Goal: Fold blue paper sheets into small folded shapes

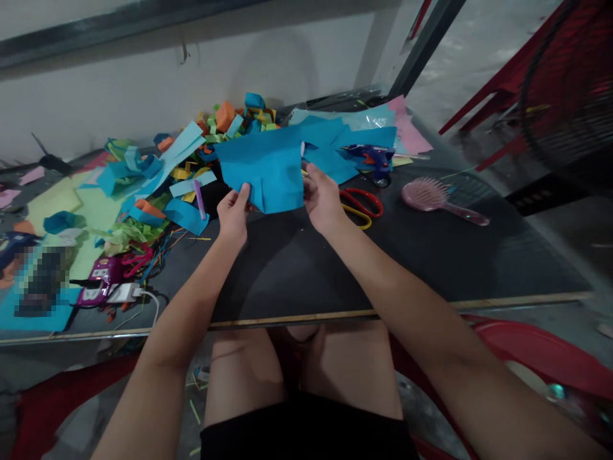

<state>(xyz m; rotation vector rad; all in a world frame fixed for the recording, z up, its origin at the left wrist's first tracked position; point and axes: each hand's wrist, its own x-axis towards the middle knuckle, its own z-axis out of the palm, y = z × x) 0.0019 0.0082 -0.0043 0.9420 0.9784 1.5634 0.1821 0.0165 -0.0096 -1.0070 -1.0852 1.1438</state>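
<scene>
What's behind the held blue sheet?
Beyond the blue sheet, coloured paper pieces are piled, with more blue paper at right; whatever the sheet covers is hidden.

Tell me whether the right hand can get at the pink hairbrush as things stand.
Probably yes: the pink hairbrush lies uncovered, just past the low red scissor handle, though the right hand is at the blue paper's edge.

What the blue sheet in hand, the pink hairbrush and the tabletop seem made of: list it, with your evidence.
Blue sheet: matte paper or thin card, judging by its creases and straight edges.
Pink hairbrush: probably plastic, glossy, from the highlights on its handle; bristle material is unclear.
Tabletop: a dark, low-sheen surface, perhaps over wooden board, given the light-brown front edge.
</scene>
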